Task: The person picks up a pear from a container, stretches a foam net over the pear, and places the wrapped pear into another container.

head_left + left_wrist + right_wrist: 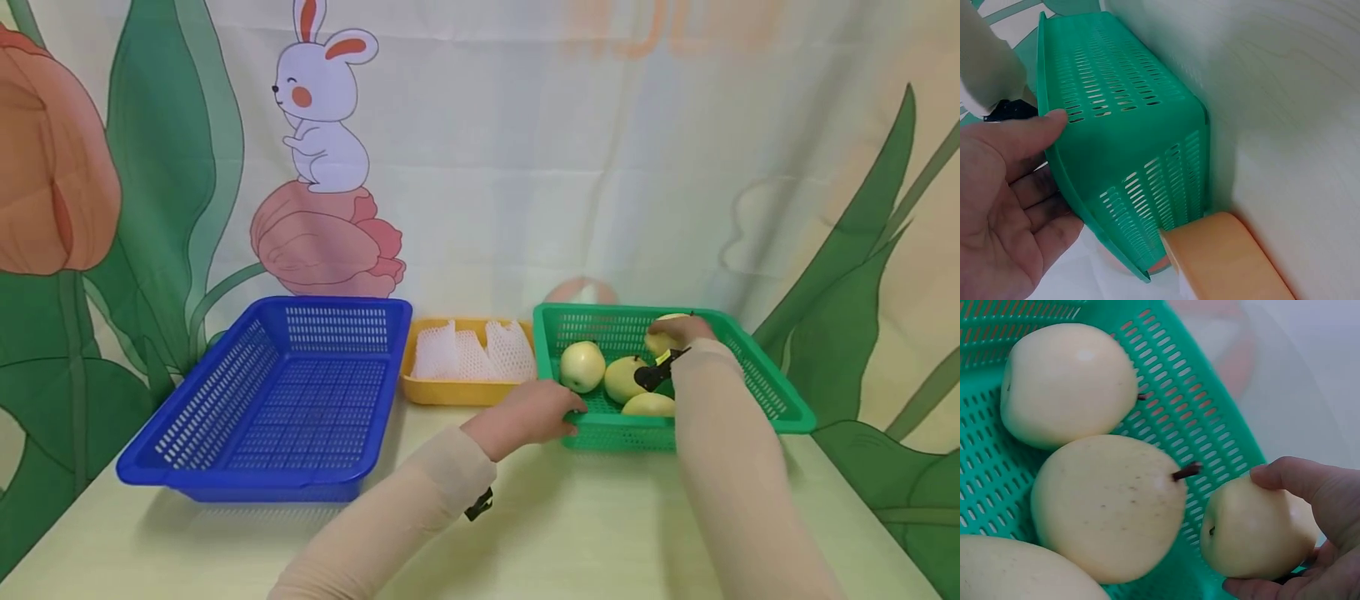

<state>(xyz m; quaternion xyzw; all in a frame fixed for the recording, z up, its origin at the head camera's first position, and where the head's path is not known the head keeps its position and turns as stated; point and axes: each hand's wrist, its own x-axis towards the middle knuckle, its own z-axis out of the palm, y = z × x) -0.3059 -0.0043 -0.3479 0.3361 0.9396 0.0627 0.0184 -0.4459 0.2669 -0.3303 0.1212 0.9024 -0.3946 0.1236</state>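
In the head view a green slotted basket [772,387] stands at the right with several pale yellow pears in it. My left hand [532,412] grips its near left corner. The left wrist view shows the thumb on the outer side of the rim and the fingers curled behind it. Over the basket's far right part, my right hand [693,330] holds a pear [1250,528] between thumb and fingers. Beside that one lie a speckled pear [1110,506] with a dark stem, a smoother pear [1069,384], and part of another pear [1016,572].
At the left stands a blue slotted basket [315,408] with a bare bottom. Between the two baskets, a yellow tray [465,393] holds white foam net sleeves [472,354]. Behind the table hangs a printed cloth [465,167].
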